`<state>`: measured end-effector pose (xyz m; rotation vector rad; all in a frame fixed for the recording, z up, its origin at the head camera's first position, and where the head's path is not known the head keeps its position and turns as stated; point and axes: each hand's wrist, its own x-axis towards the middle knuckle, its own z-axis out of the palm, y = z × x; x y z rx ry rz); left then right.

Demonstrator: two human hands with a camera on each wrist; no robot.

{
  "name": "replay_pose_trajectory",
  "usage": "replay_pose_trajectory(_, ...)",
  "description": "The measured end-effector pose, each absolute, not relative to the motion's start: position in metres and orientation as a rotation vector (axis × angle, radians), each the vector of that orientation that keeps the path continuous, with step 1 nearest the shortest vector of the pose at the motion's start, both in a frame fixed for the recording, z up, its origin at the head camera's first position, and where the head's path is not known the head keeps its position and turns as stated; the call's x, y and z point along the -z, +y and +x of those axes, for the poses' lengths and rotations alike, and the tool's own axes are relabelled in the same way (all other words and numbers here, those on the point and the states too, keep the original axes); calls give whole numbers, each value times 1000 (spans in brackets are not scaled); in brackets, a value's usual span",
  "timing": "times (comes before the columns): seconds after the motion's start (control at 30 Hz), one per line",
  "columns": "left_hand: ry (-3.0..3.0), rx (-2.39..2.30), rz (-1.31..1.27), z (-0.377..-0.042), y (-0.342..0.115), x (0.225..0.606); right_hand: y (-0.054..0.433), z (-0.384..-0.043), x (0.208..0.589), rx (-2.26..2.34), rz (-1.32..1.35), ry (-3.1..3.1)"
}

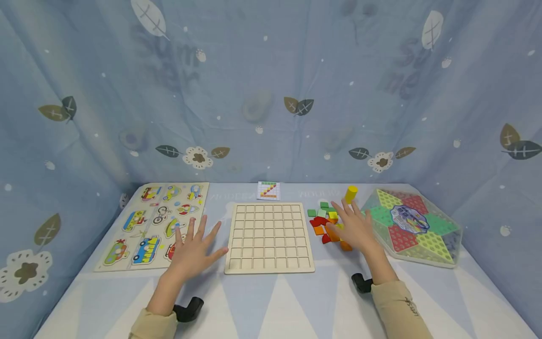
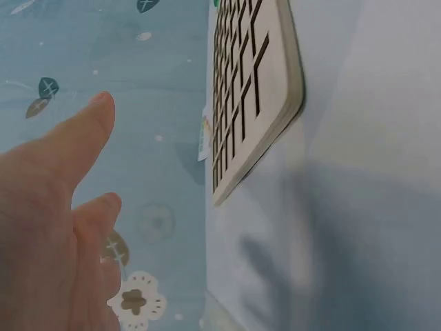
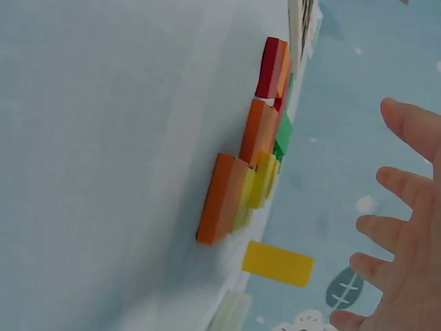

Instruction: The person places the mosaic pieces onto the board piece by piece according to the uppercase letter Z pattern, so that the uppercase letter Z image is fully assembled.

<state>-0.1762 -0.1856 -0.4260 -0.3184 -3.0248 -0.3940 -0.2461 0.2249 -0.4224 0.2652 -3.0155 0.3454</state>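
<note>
My left hand [image 1: 192,254] hovers with spread fingers between the vehicle picture puzzle board [image 1: 158,226] and a wooden grid board [image 1: 271,238]; it holds nothing. In the left wrist view its thumb [image 2: 83,134] points toward the grid board [image 2: 262,96]. My right hand [image 1: 354,226], fingers spread too, is over a pile of small red, orange, yellow and green blocks [image 1: 318,230] right of the grid board. In the right wrist view the hand [image 3: 406,227] is apart from the blocks [image 3: 224,200]. A yellow cylinder [image 1: 351,193] stands just beyond its fingertips.
A printed pattern card [image 1: 268,190] lies behind the grid board. At the right is a hexagonal box [image 1: 415,226] with a red, yellow and green star pattern. A blue patterned curtain [image 1: 271,94] rises behind the table.
</note>
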Motion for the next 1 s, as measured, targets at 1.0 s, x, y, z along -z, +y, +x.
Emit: replay_pose_trajectory(1.0, -3233, 829, -461, -200, -163, 460, 199, -313, 445, -496, 151, -3115)
